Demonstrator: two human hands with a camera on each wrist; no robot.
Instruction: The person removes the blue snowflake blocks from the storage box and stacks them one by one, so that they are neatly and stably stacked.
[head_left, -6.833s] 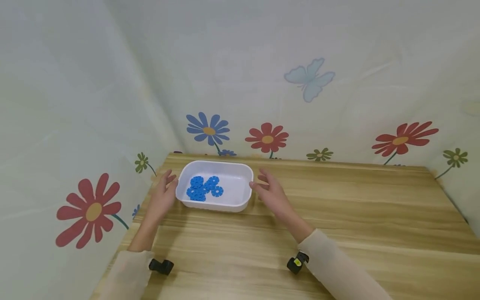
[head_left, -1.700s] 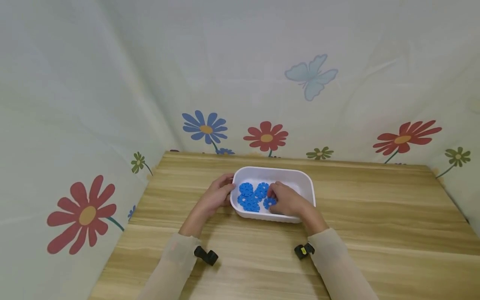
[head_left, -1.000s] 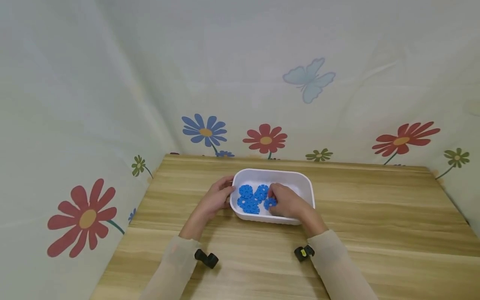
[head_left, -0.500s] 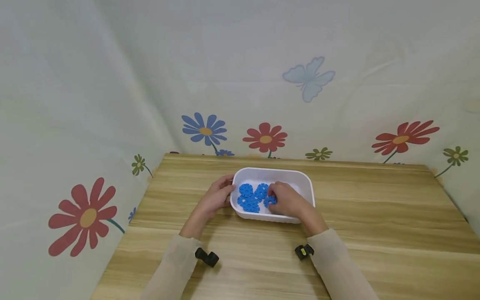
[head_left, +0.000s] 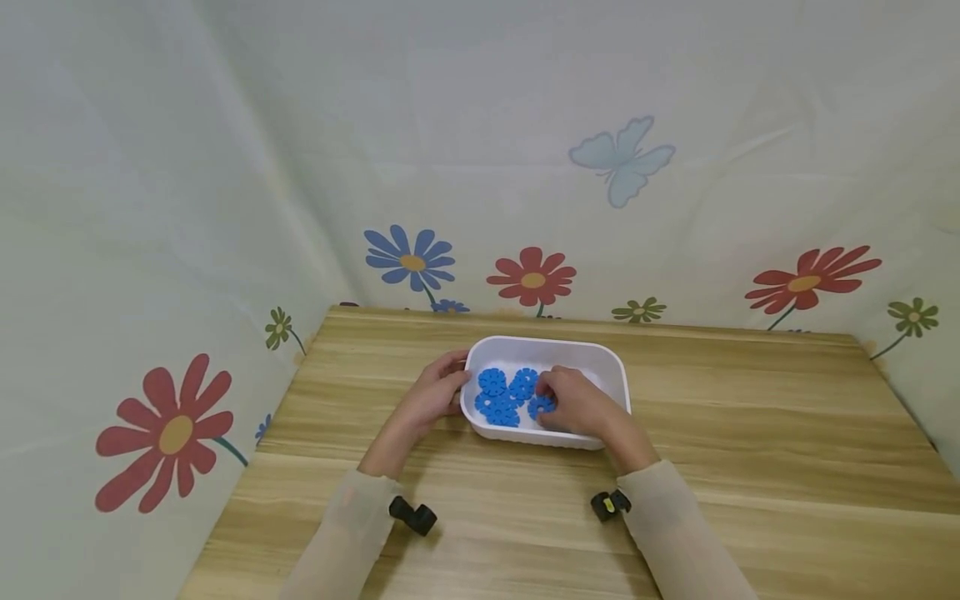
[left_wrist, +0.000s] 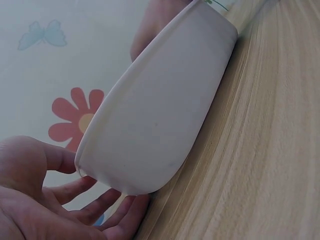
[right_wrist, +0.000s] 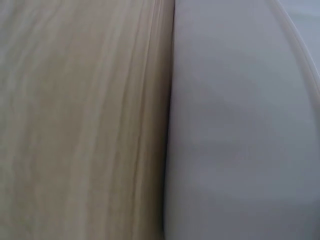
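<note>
The left hand reaches forward with its fingers bent against the outside of the end of the tub. Its thumb touches the rim, while the other fingers spread lower along the wall, so that it holds that end. The right hand arches over the near rim, palm down, wrist above the edge, its fingers curled down inside the tub. Thumb and forefinger are at the right side of a single piece; whether they pinch it I cannot tell, since the right wrist view shows only tub wall and table.

Left of the right fingertips, between the two hands' fingers, lies a cluster of pieces, some overlapping. They are flat blue discs with notched rims and small holes, plastic by the look of them.

The tub is white, smooth and slightly glossy, a rounded oblong with a thin lip and walls narrowing to the base. It sits upright under the right fingers on the table, which has a streaky, pale wood grain. Behind the fingers, beyond the table's far edge, hangs a pale, creased backdrop printed with flowers. Back from the fingers, both wrists wear cream sleeves and small black mounts.
</note>
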